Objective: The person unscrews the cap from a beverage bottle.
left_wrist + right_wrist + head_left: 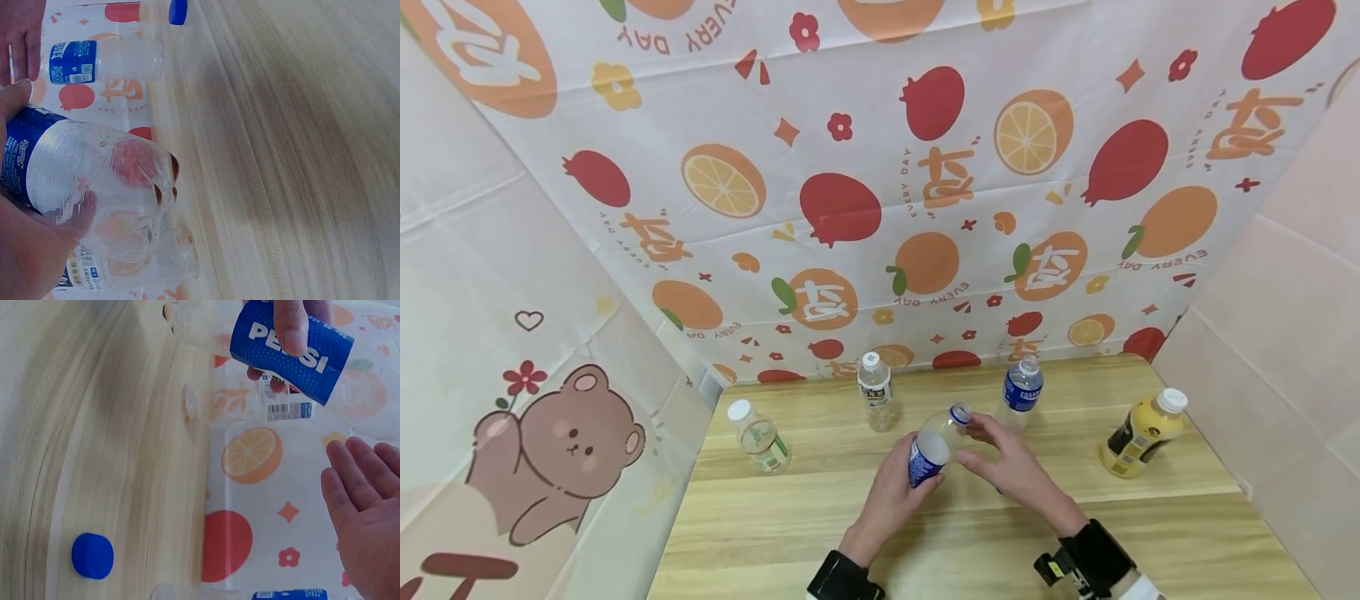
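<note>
My left hand (891, 487) grips an empty-looking clear Pepsi bottle (929, 457) around its blue label, holding it tilted above the table. A blue ring circles the bottle's neck, and a little dark liquid shows in its base in the left wrist view. Beside the neck, my right hand (1018, 468) is held with its fingers extended and nothing in its palm. A blue bottle cap (92, 556) lies on the tabletop, mostly hidden behind the right hand in the head view. Behind that hand stands a clear bottle with a blue label (1022, 390).
On the wooden table (760, 533), a clear bottle with a white cap (876, 396) stands at the back. A green-labelled bottle (767, 446) is at the left, a bottle of yellow drink (1138, 437) at the right. A fruit-printed cloth (865, 108) hangs behind.
</note>
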{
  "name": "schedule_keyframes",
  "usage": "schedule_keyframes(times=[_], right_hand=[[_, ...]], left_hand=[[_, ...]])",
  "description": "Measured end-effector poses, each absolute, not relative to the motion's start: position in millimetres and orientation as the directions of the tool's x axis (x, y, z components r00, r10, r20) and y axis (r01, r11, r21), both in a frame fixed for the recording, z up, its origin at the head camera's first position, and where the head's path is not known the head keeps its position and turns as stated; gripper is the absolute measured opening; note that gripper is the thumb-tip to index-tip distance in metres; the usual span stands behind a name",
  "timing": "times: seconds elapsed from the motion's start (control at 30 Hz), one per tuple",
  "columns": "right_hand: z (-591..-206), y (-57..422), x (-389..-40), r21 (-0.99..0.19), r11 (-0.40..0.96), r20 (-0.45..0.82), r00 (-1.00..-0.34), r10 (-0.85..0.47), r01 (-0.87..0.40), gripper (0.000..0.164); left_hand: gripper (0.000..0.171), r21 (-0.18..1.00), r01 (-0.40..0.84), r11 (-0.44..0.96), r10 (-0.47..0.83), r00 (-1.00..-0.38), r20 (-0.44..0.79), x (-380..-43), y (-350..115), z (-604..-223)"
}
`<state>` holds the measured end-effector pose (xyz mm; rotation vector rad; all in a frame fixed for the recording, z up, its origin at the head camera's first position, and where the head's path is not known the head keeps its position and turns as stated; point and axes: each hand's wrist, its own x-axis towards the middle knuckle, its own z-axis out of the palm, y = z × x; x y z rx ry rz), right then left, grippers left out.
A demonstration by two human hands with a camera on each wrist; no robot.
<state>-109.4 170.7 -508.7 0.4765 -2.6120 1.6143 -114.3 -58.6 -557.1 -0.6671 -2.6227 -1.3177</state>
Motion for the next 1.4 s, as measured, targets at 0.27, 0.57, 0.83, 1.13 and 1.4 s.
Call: schedule_keyframes(times=[0.27, 0.57, 0.83, 1.13, 1.4], right_hand=[[-512.4, 161.5, -113.6, -0.91, 0.335, 0.169, -0.956, -0.24, -0.245, 0.055], [-512.2, 157.0, -113.8, -0.913, 0.322, 0.178, -0.954, -0.24, -0.252, 0.054], [-510.8, 156.6, -113.6, -0.908, 0.331, 0.183, -0.954, -0.237, -0.257, 0.053], [-506.1, 158.3, -114.3, -0.9, 0.364, 0.172, -0.962, -0.211, -0.241, 0.059], [-504.8, 166.2, -116.7, -0.858, 0.47, 0.172, -0.979, -0.113, -0.205, 0.067]], left_hand=[[0.069, 0.731, 0.453, 0.51, 0.332, -0.888, 0.319, -112.5, -54.3, -558.7], [0.069, 0.722, 0.434, 0.539, 0.324, -0.898, 0.299, -110.6, -53.4, -558.8], [0.075, 0.725, 0.432, 0.537, 0.319, -0.899, 0.299, -110.6, -52.9, -557.7], [0.092, 0.736, 0.39, 0.554, 0.319, -0.915, 0.245, -110.8, -56.7, -557.3], [0.092, 0.695, 0.411, 0.591, 0.281, -0.912, 0.299, -112.3, -73.4, -564.5]])
